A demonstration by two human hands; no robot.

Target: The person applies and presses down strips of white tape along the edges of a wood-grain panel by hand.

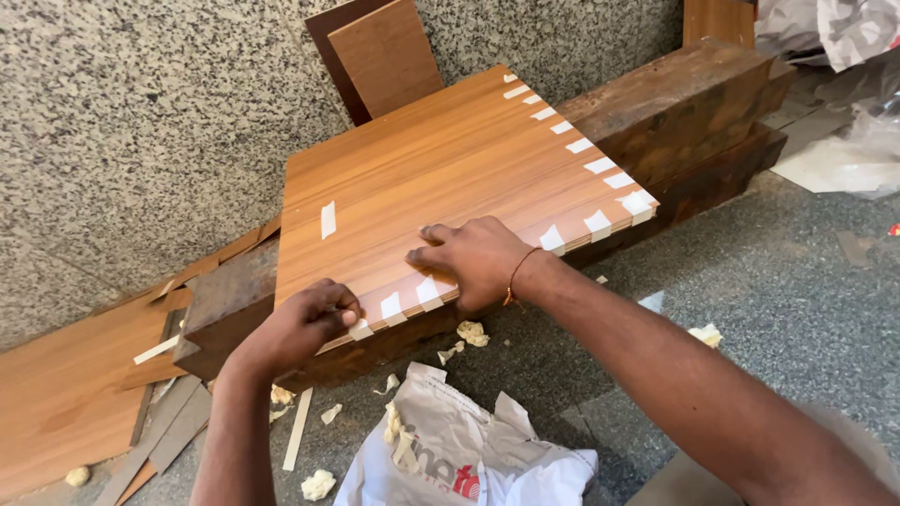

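Head view — hands (pixel 309 323) (pixel 473 262) on smooth laminate panel (pixel 422 178)

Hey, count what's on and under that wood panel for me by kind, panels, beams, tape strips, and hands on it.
Laminate panel: 1
Dark wooden beams under it: 2
White tape strips visible on the panel: about 14
Hands on the panel: 2, left hand and right hand
Total: about 19

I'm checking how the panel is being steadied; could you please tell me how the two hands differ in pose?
The left hand is curled, its grip pinching a tape strip at the laminate panel's near corner; the right hand lies flat, fingers spread, pressing on top. The left sits at the edge, the right further in. Both touch the same panel.
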